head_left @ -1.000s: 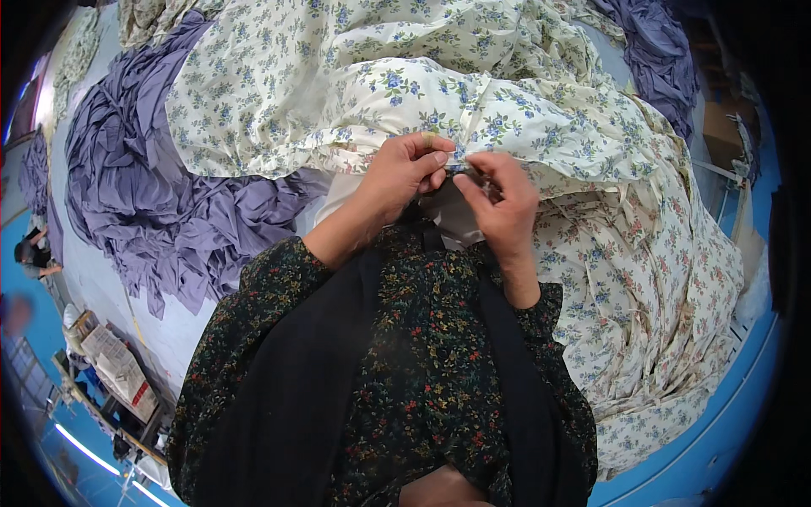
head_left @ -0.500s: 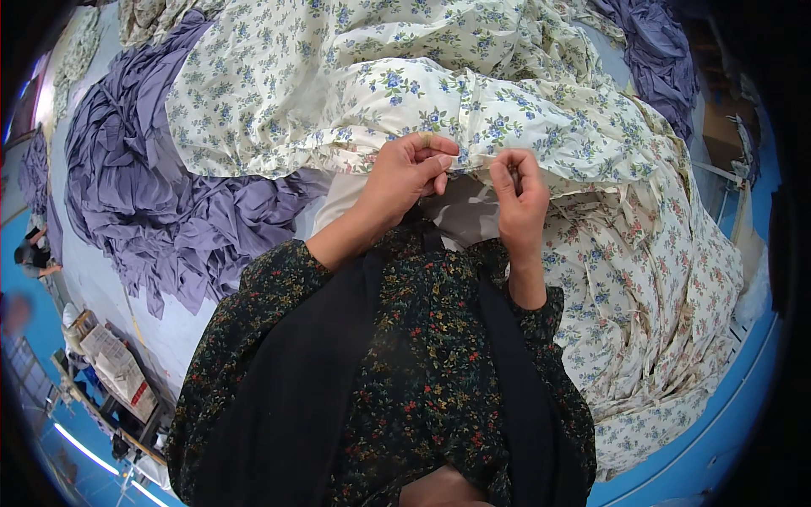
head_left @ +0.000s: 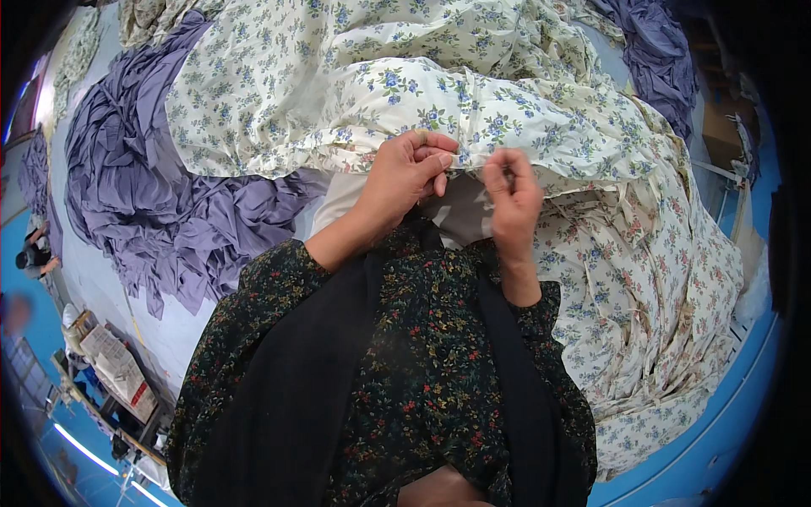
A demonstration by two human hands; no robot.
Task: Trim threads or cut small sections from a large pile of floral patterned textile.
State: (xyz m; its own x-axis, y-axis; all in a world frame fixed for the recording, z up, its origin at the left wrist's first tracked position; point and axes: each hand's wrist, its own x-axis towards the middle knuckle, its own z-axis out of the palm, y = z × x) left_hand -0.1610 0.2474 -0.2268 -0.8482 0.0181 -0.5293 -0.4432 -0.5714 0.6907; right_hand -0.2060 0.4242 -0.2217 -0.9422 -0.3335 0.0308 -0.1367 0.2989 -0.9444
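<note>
A large cream fabric with blue flowers and green leaves [head_left: 498, 122] lies in loose folds before me. My left hand [head_left: 405, 173] is closed at its near edge, thumb against fingers, pinching the cloth there. Just to the right, my right hand [head_left: 514, 196] is raised beside the same edge with its fingers curled in toward the thumb. Motion smears those fingertips slightly, and whatever they may hold is too small to make out. Between the hands a short stretch of the fabric's edge shows.
Crumpled purple cloth [head_left: 169, 186] is heaped at the left on a pale table [head_left: 173, 338], with more purple cloth [head_left: 650, 59] at the far right. Cream fabric with reddish and blue flowers [head_left: 642, 296] piles up at my right. Another person [head_left: 35, 253] is at the far left, near a cluttered shelf [head_left: 114, 384].
My right hand has shifted a little to the left, toward my left hand. The left hand keeps its place on the fabric edge.
</note>
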